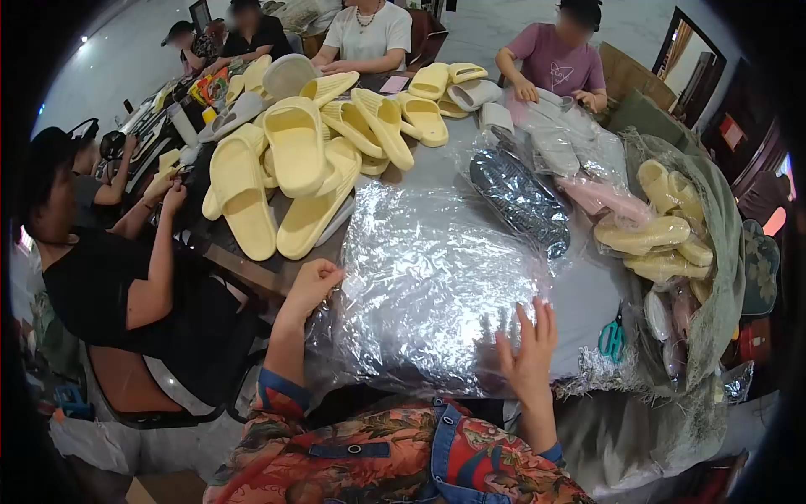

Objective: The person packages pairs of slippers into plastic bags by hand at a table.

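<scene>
A stack of clear plastic bags (437,277) lies on the grey table in front of me, shiny and crinkled. My left hand (312,290) is at its left edge, with thumb and fingers closed on the plastic bag edge. My right hand (531,349) rests on the lower right part of the stack with its fingers stretched and spread. Just beyond the bags, a dark slipper in clear wrap (520,197) lies at an angle. To the far left rises a pile of pale yellow slippers (294,147), with a few grey ones among them.
Teal-handled scissors (612,339) lie right of my right hand. A green mesh sack (718,277) at the right holds wrapped yellow and pink slippers. White wrapped slippers (575,134) lie before a person in a purple shirt (558,63). Another person in black (109,269) sits left.
</scene>
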The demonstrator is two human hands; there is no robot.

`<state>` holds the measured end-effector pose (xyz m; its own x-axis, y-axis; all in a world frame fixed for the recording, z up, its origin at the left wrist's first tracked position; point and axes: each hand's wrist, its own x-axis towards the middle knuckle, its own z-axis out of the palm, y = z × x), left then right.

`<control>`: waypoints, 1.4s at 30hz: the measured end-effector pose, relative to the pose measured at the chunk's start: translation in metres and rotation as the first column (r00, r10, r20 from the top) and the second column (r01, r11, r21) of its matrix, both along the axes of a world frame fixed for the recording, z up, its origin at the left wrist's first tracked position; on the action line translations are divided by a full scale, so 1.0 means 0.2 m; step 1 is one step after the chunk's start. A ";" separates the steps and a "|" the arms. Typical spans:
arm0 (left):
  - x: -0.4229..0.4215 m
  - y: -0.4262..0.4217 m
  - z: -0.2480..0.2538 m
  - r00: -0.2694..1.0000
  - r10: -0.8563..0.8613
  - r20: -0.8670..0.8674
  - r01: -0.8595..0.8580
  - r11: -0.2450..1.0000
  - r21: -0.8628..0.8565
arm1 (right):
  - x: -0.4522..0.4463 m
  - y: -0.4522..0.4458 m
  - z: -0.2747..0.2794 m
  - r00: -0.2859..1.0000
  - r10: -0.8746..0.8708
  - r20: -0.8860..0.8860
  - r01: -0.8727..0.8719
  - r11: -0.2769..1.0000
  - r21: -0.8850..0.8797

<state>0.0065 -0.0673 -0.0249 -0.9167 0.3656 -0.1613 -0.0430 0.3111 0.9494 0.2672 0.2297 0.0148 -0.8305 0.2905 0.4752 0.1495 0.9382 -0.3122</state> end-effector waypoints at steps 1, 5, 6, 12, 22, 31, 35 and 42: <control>0.02 0.01 0.03 0.997 0.013 0.072 -0.014 1.000 0.007 | -0.02 -0.03 0.00 0.997 0.070 0.019 -0.069 0.997 -0.045; -0.01 0.06 -0.18 0.913 0.035 -0.407 0.021 0.991 0.131 | -0.12 -0.17 0.00 0.957 0.278 0.089 -0.259 0.949 -0.180; 0.06 0.08 -0.04 0.954 0.021 -0.300 -0.014 1.000 0.024 | -0.15 -0.19 -0.03 0.951 0.297 0.090 -0.278 0.944 -0.180; 0.11 0.04 0.00 0.939 0.183 -0.290 -0.196 0.981 -0.014 | -0.28 -0.15 -0.25 0.966 0.206 0.155 -0.198 0.978 -0.070; 0.27 -0.14 -0.08 0.980 0.147 -0.136 -0.155 0.987 -0.049 | -0.30 -0.14 -0.27 0.977 0.170 0.130 -0.162 0.984 -0.072; 0.22 -0.16 -0.02 0.995 0.040 -0.089 -0.046 0.997 -0.064 | -0.30 -0.14 -0.26 0.979 0.151 0.135 -0.143 0.988 -0.067; 0.21 -0.08 -0.08 0.965 0.053 -0.258 -0.062 0.998 -0.027 | -0.32 -0.14 -0.27 0.979 0.163 0.124 -0.154 0.985 -0.076; 0.31 0.05 -0.04 0.858 0.111 -0.501 -0.220 0.962 -0.163 | -0.35 -0.18 -0.24 0.979 0.145 0.146 -0.134 0.987 -0.085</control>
